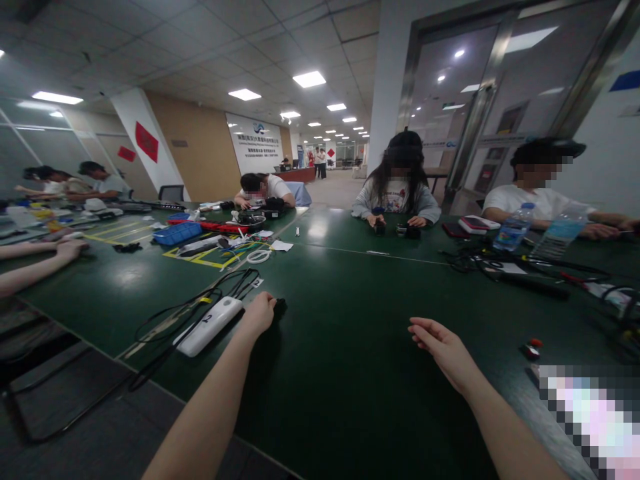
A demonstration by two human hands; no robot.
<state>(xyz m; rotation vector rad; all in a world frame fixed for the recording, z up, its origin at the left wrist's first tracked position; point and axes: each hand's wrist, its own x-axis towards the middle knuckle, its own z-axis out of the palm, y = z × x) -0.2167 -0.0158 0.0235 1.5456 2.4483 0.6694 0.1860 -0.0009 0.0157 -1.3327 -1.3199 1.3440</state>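
My left hand (260, 313) is closed on a small black object (281, 305) at the green table (340, 293), just right of a white power bank-like box (209, 327) marked "2". The black object's shape is too small and dark to make out. Black cables (173, 310) loop around the white box. Over the table to the right, my right hand (434, 340) holds nothing; its fingers are loosely bent, with the thumb apart from them. A small red and silver item (533, 348) lies further right.
Blue basket (177, 233), tools and wires lie at the left back. Two water bottles (514, 227) (560, 233) and tangled cables stand or lie at the right. Several people sit around the table. A blurred bright panel (590, 413) fills the lower right corner.
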